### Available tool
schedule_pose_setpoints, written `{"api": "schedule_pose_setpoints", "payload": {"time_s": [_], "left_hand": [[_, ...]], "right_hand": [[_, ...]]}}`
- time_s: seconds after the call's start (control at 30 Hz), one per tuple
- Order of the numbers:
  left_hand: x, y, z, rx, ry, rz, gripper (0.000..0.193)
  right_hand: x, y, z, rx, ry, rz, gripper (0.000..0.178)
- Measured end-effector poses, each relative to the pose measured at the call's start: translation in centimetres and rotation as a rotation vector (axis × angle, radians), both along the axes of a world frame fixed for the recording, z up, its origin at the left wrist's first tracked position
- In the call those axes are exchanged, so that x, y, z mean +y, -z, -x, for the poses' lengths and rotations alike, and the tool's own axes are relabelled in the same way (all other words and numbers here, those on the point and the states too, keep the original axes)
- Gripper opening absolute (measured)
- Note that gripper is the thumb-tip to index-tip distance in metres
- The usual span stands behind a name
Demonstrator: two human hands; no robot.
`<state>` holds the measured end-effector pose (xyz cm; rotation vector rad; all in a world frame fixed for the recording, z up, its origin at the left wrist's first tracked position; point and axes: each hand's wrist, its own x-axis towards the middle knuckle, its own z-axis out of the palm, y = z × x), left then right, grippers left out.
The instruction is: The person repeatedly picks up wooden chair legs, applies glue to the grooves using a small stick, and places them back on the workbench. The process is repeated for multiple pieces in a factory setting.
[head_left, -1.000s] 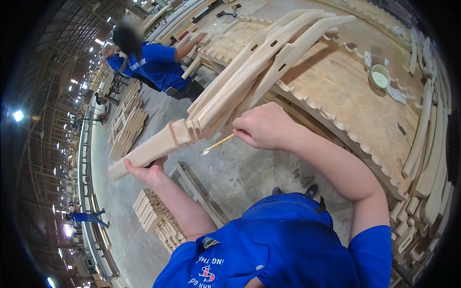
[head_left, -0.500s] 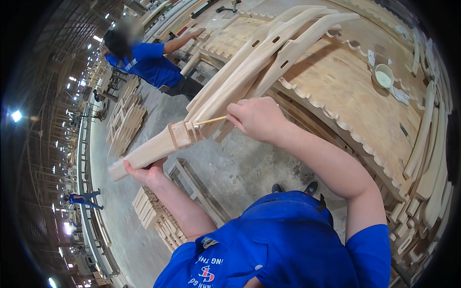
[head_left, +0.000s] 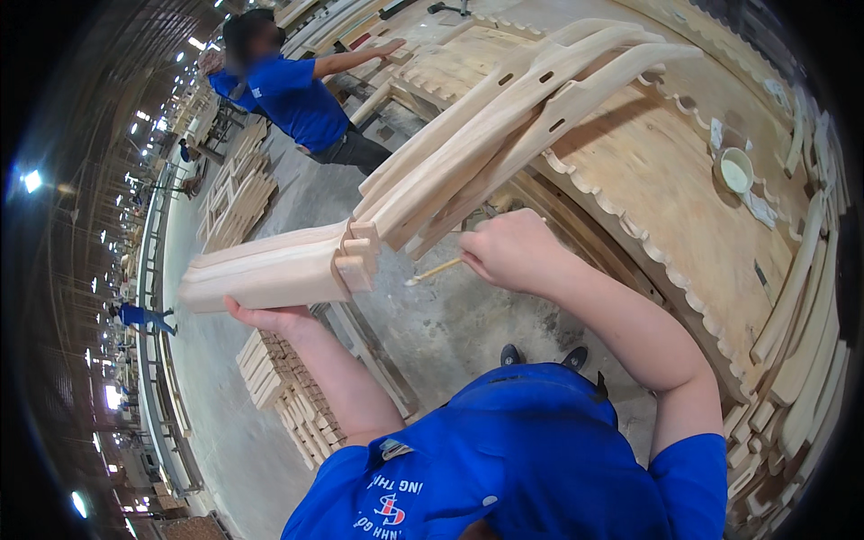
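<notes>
Looks like the gluing step on a joint, as far as I can judge: the left hand (head_left: 270, 317) is cupped palm-up under the blunt end of a bundle of long pale curved wooden chair parts (head_left: 450, 171), fingers partly curled around the underside, carrying the weight out over the floor. The far ends of those parts rest on the big scalloped-edged plywood bench (head_left: 666, 207), near its left edge. The right hand (head_left: 515, 252) is closed in a fist around a thin pale wooden stick (head_left: 434, 270), its tip just beside the finger-jointed end block (head_left: 358, 256) but not quite touching it from what I can see. The next dab probably needs the tip steered into the slots without smearing the outer faces, while the left hand keeps the bundle level. Room-wise, the space below is open concrete floor (head_left: 450, 324), with stacks of short wooden blocks (head_left: 288, 396) down by the left elbow. A white round bowl (head_left: 735, 168) sits toward the bench's right side, well apart. Another person in a blue shirt (head_left: 288, 94) works beyond the bench's far-left corner, out of the way.
</notes>
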<state>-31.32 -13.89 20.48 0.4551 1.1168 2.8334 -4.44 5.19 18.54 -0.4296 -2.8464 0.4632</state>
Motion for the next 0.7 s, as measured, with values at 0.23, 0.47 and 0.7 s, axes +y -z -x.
{"api": "schedule_pose_setpoints", "payload": {"time_s": [0.23, 0.47, 0.7], "left_hand": [[-0.9, -1.0, 2.0, 0.334, 0.841, -0.615, 0.096], [-3.3, -2.9, 1.1, 0.456, 0.84, -0.659, 0.088], [-5.2, -4.5, 0.1, 0.517, 0.997, -0.555, 0.053]], "right_hand": [[-0.2, -0.3, -2.0, 0.205, 0.15, 0.28, 0.023], [-2.4, -3.5, -2.9, 0.093, 0.075, 0.721, 0.025], [-5.1, -3.7, -1.5, 0.026, 0.1, 0.691, 0.023]]}}
